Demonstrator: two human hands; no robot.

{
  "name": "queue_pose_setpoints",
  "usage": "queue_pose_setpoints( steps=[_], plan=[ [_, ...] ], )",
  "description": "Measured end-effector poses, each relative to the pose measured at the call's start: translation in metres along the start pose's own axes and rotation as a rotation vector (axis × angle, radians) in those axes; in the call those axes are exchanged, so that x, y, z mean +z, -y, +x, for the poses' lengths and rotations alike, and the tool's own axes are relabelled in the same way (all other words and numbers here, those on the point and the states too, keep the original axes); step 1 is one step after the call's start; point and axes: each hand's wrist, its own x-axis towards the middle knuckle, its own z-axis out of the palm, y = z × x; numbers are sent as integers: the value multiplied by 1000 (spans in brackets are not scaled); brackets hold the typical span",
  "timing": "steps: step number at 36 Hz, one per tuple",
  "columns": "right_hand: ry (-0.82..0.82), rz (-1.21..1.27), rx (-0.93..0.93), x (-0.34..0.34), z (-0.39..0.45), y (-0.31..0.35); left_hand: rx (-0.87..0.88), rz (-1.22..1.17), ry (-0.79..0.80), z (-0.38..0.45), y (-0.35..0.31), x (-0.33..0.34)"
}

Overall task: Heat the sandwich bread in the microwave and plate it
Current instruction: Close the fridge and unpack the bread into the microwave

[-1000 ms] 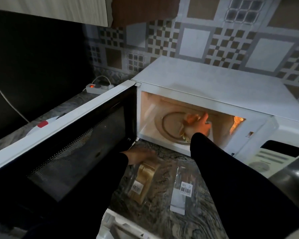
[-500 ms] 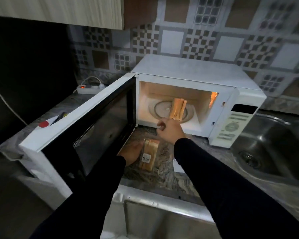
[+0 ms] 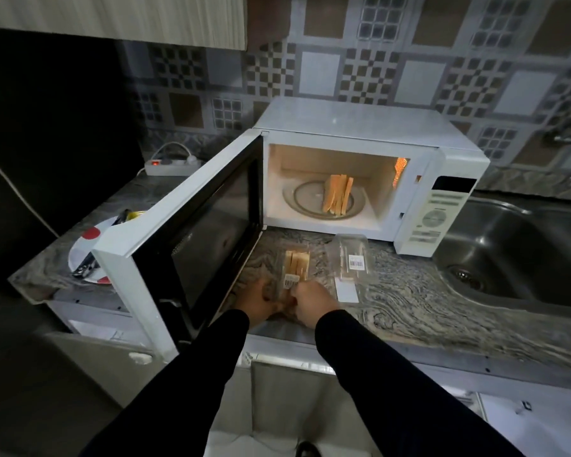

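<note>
Bread slices (image 3: 337, 194) upright on microwave (image 3: 360, 133) turntable, door (image 3: 192, 239) wide open. Second pack (image 3: 295, 270) on table (image 3: 409, 301) just in front of the oven, empty wrapper (image 3: 350, 258) beside it. My left hand (image 3: 261, 300) cups pack's near left corner, fingers curled round it. My right hand (image 3: 312, 300) pinches near end by barcode label. Judgement: bread light, soft, crushes easily; film slippery. Hold by crust edges, light pressure, support from below. Plate (image 3: 88, 255) sits behind door, well apart.
</note>
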Motion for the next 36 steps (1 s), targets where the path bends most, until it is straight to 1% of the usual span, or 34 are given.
queue_pose_setpoints(
  steps=[4, 9, 15, 17, 21, 23, 26, 28, 31, 32, 34, 36],
  plan=[
    [-8, 24, 15, 3, 4, -2, 14, 10, -14, -1, 5, -1],
    [-56, 19, 43, 7, 7, -3, 13, -9, -23, 1, 5, 0],
    [-63, 23, 44, 2, 7, -1, 10, -33, -2, 1, 3, -1],
    [-85, 35, 31, -5, 7, 1, 12, -15, -18, 1, 2, -1],
    [-105, 40, -10, -24, 7, 8, -3, -72, -15, 0, -2, 0],
    [-138, 44, -32, -34, 7, 11, 33, -55, -45, 1, -6, -2],
    [-208, 61, -55, -49, 5, 12, 130, -29, -204, 10, -8, -6],
    [-269, 103, -59, -60, 4, 10, 174, -17, -278, 7, -21, -11],
    [-434, 250, -48, -71, 0, 7, 248, -52, -346, 5, -42, -18],
    [-504, 325, -14, -72, -1, 7, 269, -60, -352, 5, -46, -19],
    [-636, 485, 125, -72, -2, 7, 308, -40, -375, 8, -56, -22],
    [-692, 624, 304, -68, 0, 5, 337, -12, -396, 12, -63, -26]
  ],
)
